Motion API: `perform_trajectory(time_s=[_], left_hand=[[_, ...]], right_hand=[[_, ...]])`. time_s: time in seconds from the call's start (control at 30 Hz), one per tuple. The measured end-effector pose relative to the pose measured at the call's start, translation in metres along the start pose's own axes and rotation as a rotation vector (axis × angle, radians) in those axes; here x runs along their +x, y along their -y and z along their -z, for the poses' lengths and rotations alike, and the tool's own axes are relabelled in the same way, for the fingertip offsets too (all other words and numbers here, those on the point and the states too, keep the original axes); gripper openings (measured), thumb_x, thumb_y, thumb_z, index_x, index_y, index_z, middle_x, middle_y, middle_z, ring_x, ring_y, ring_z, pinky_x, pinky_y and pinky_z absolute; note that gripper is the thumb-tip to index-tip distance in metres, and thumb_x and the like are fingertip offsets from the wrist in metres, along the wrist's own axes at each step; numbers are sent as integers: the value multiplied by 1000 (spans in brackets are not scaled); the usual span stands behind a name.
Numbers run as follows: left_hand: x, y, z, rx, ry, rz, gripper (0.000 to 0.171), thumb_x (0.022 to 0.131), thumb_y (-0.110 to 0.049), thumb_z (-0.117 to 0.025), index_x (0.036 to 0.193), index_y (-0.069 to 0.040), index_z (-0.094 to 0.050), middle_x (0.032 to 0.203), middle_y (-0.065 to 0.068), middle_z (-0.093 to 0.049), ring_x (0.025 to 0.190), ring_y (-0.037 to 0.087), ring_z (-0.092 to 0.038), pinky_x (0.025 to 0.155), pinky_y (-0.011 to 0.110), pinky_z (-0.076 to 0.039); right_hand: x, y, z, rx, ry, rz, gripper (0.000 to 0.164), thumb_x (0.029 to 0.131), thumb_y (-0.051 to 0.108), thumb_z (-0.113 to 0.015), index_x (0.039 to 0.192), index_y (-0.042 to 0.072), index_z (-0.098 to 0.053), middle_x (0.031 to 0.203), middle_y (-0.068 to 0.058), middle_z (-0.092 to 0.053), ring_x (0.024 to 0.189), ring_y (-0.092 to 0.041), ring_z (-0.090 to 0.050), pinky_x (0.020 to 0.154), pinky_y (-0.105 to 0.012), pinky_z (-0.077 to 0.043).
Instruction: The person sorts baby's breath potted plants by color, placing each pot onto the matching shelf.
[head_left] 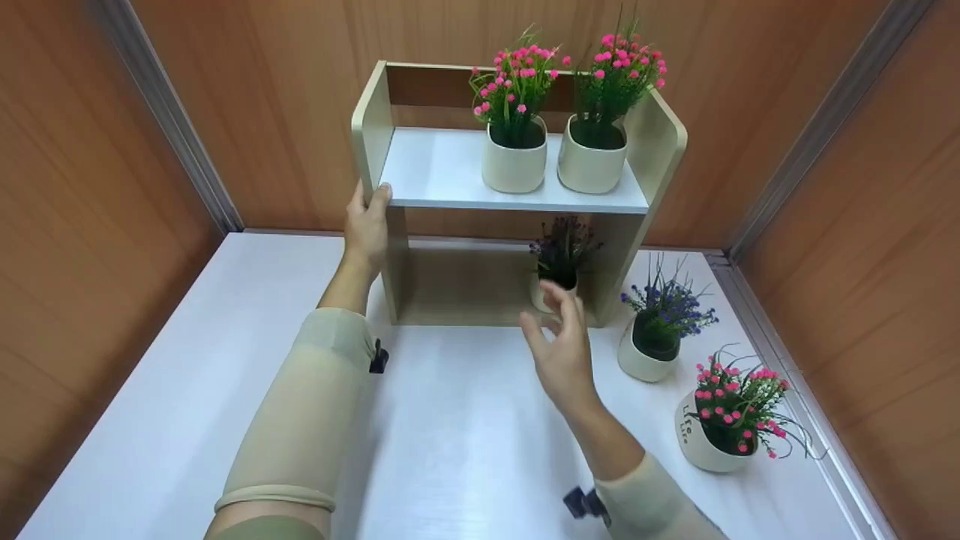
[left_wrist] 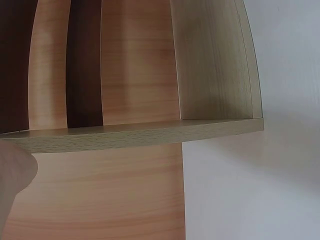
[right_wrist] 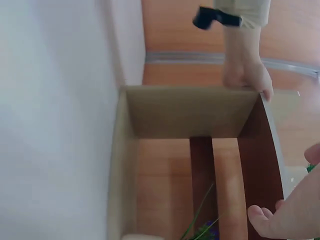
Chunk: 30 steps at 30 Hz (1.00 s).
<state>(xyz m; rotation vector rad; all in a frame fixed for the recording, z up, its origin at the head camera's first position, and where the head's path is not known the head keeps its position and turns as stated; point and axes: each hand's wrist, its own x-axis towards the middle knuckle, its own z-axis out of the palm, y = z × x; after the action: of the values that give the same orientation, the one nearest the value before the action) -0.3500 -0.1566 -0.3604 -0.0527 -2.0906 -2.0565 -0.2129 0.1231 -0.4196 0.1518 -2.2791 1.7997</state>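
A small two-tier shelf (head_left: 517,206) stands at the back of the table. My left hand (head_left: 367,227) grips its left side panel at the height of the upper board; in the left wrist view the thumb shows at the panel's edge. In the lower compartment, toward the right, sits a white pot of dark purple flowers (head_left: 564,251). My right hand (head_left: 564,356) is held in front of that pot with fingers loosely bent and nothing in them, partly hiding it. On the upper board stand two white pots of pink flowers, a left one (head_left: 515,161) and a right one (head_left: 592,161).
Right of the shelf, a white pot of purple-blue flowers (head_left: 651,352) stands on the white table (head_left: 450,435). Nearer the right edge is a lettered white pot of pink flowers (head_left: 709,439). Wood-grain panels (head_left: 285,112) enclose the back and sides.
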Motion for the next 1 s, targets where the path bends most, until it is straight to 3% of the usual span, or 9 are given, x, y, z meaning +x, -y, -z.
perform_trajectory(time_s=[0.23, 0.4, 0.5, 0.63, 0.83, 1.0], left_hand=[[13, 17, 4, 15, -29, -26, 64, 104, -46, -44, 161, -31, -19, 170, -2, -19, 159, 20, -9, 130, 46, -7], [17, 21, 2, 14, -51, -39, 64, 104, -47, -45, 160, -30, -22, 169, -1, -23, 159, 20, -12, 131, 43, -10], [17, 20, 1, 14, -58, -45, 63, 104, -47, -45, 160, -30, -23, 169, 0, -23, 159, 21, -12, 131, 44, -10], [18, 21, -1, 8, -58, -39, 65, 104, -47, -46, 161, -28, -22, 169, 2, -22, 159, 22, -11, 131, 44, -9], [16, 22, -1, 4, -73, 0, 67, 103, -47, -47, 161, -27, -20, 169, 1, -22, 159, 20, -13, 131, 40, -11], [16, 20, 1, -3, -52, -18, 66, 104, -45, -45, 161, -26, -19, 169, 1, -21, 159, 20, -12, 131, 40, -10]], right_hand=[[-43, -27, 22, -69, 262, -124, 51, 96, 29, -69, 142, 20, -49, 143, -1, -51, 137, -23, -49, 117, -51, -41], [-64, -47, 56, -179, 517, -168, 48, 97, 37, -66, 138, 15, -54, 137, -8, -60, 131, -30, -56, 111, -50, -47], [-73, -58, 81, -249, 609, -208, 45, 97, 39, -64, 133, 12, -58, 134, -11, -63, 128, -32, -59, 106, -50, -50], [-83, -77, 116, -329, 633, -286, 43, 96, 42, -65, 123, 9, -64, 123, -7, -69, 120, -30, -64, 100, -48, -53], [-102, -107, 167, -358, 640, -581, 47, 93, 47, -68, 119, 8, -65, 111, -1, -70, 100, -19, -64, 85, -37, -58], [-111, -119, 202, -431, 544, -686, 44, 92, 46, -69, 116, 8, -66, 104, -1, -68, 88, -17, -60, 79, -33, -55]])
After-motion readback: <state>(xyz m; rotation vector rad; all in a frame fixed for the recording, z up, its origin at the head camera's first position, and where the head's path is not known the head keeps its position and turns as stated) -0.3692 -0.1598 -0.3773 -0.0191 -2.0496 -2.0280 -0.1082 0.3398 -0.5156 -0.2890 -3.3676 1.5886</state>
